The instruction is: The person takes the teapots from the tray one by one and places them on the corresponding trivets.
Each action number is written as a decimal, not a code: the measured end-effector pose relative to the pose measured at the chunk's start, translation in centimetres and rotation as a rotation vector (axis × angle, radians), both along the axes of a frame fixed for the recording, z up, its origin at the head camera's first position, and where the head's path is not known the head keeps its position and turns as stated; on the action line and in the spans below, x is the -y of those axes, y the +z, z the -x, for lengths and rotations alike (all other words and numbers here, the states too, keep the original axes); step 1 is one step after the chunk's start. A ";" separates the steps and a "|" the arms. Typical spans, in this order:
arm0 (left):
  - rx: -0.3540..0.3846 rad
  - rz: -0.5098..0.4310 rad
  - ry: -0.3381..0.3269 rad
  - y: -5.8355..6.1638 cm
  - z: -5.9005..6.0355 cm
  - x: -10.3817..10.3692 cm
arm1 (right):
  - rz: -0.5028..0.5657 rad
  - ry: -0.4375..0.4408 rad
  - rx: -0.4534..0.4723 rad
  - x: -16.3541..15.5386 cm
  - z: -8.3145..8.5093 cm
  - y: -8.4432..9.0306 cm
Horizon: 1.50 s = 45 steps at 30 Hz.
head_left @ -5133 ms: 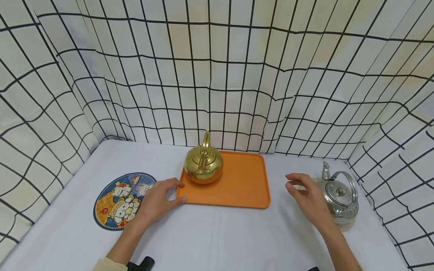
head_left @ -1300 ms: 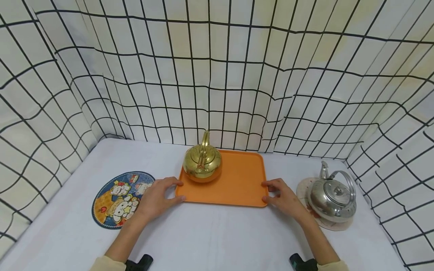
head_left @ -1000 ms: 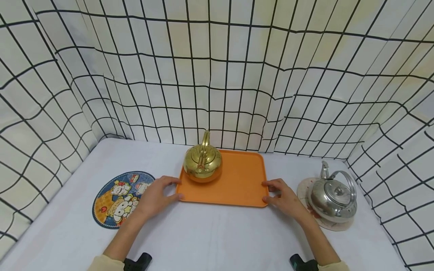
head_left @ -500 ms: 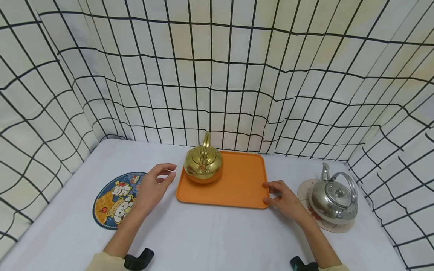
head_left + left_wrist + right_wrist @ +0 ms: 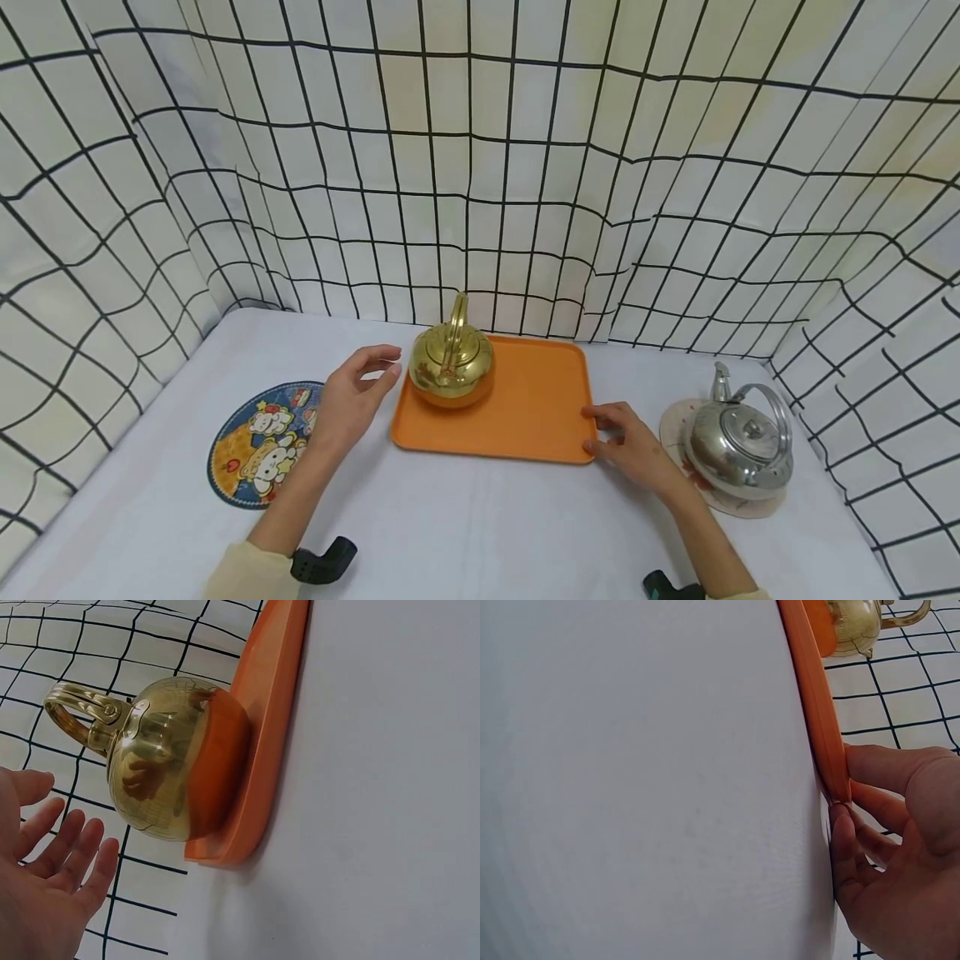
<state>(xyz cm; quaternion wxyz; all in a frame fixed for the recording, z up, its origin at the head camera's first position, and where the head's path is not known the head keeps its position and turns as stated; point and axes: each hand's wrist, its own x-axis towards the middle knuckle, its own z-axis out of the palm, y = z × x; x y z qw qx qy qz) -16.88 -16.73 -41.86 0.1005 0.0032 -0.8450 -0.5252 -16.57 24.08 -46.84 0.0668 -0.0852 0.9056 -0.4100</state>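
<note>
A shiny gold kettle (image 5: 452,360) stands on the left part of an orange tray (image 5: 536,400). Left of it my left hand (image 5: 352,398) hovers with fingers relaxed, apart from kettle and tray. The left wrist view shows that hand (image 5: 56,874) holding nothing, its reflection in the kettle's side. At the tray's right edge my right hand (image 5: 630,443) pinches the rim. In the right wrist view the thumb of this hand (image 5: 900,847) lies on the rim, with fingertips at its lower side.
A silver kettle (image 5: 738,446) sits on a pale round mat (image 5: 678,421) at the right. On the left lies a round blue mat with cartoon bears (image 5: 258,450), partly covered by my left arm. A black-lined white grid backdrop (image 5: 487,167) encloses the white table (image 5: 480,533).
My right hand has moved from beside the silver kettle to the tray's right edge. My left hand has let go of the tray's left edge and risen toward the gold kettle.
</note>
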 end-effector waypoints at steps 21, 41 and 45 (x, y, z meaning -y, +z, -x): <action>-0.031 -0.116 -0.058 0.7 1.0 -1.1 | -0.023 -0.001 -0.011 0.1 0.0 0.2; -0.033 -0.167 -0.071 0.6 1.3 -2.1 | -0.010 -0.002 -0.019 0.2 -0.2 0.2; -0.042 -0.188 -0.080 0.6 1.4 -2.3 | -0.013 -0.005 -0.012 0.3 -0.2 0.2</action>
